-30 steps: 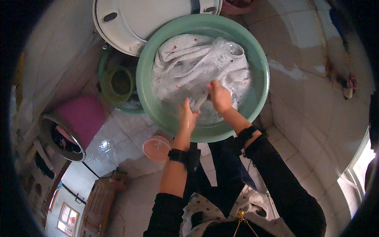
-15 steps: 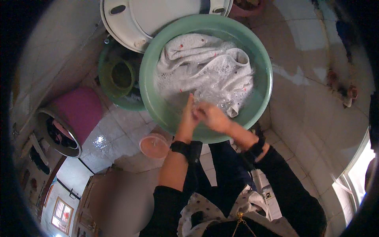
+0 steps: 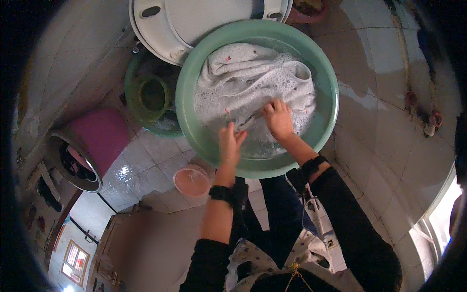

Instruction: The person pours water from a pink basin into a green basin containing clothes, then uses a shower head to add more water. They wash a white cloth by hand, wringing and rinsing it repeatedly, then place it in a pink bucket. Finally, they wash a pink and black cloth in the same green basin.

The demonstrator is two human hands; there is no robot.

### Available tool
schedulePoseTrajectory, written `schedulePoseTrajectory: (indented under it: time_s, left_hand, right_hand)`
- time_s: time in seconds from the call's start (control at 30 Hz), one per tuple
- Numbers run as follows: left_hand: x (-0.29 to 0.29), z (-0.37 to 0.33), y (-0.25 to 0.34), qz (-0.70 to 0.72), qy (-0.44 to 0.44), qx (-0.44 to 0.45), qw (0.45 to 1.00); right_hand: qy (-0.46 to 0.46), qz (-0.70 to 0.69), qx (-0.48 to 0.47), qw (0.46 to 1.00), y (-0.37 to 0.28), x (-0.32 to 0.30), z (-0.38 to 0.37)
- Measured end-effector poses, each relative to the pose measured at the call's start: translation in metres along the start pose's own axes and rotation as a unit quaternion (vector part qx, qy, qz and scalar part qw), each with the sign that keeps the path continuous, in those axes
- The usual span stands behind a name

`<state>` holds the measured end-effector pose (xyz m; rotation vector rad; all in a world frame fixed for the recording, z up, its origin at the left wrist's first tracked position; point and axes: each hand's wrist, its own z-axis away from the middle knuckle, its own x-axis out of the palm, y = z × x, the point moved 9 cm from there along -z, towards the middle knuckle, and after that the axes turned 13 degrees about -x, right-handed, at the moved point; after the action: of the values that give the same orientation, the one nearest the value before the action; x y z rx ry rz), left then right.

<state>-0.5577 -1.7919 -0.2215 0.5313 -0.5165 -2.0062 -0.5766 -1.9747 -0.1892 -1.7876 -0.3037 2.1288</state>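
A wide green basin (image 3: 185, 104) holds soapy water and a wet, light grey cloth (image 3: 238, 68) with small red and dark spots. Suds cling to its folds. Over the near part of the basin, my left hand (image 3: 230, 146) has its thumb and fingers apart, beside the cloth's near edge. My right hand (image 3: 278, 120) bears on the cloth to the right of it, fingers curled down into a fold. Suds and cloth partly hide the fingertips of both hands.
Behind the basin stands a white lidded tub or machine (image 3: 214, 19). To the left are a darker green basin (image 3: 168, 129) with a yellow-green bowl (image 3: 153, 100), and a tipped purple bucket (image 3: 104, 141) with clothes inside. A pink bucket (image 3: 192, 181) stands on the wet tiles.
My hands were together at the basin's near side. Now they are apart: the right has moved right and away from me onto the cloth, while the left has stayed near its place.
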Motion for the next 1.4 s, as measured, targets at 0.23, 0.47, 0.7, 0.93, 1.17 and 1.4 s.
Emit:
schedulePoseTrajectory:
  time_s: [0.23,0.47,0.7,0.93,1.17,1.4]
  left_hand:
    - [-0.001,-0.056,-0.076,-0.064,0.027,-0.159,0.985]
    - [0.035,0.015,-0.015,0.407,-0.130,-0.300,0.853]
    - [0.044,0.032,0.007,0.449,-0.146,-0.240,0.848]
    - [0.021,0.002,-0.039,0.332,-0.031,-0.195,0.922]
    - [-0.023,-0.032,-0.058,0.085,0.108,-0.055,0.989]
    - [0.040,0.017,-0.058,0.412,-0.137,-0.339,0.834]
  right_hand:
    - [-0.309,0.080,0.020,0.948,-0.002,0.083,-0.002]
    - [-0.028,-0.137,-0.141,0.980,-0.097,-0.063,0.021]
    - [0.036,-0.244,-0.102,0.964,-0.118,-0.068,0.032]
    - [-0.042,-0.139,0.102,0.984,-0.011,0.019,-0.001]
    - [-0.222,-0.177,0.042,0.958,-0.010,0.111,0.036]
    - [-0.031,-0.410,-0.049,0.910,-0.056,-0.016,0.033]
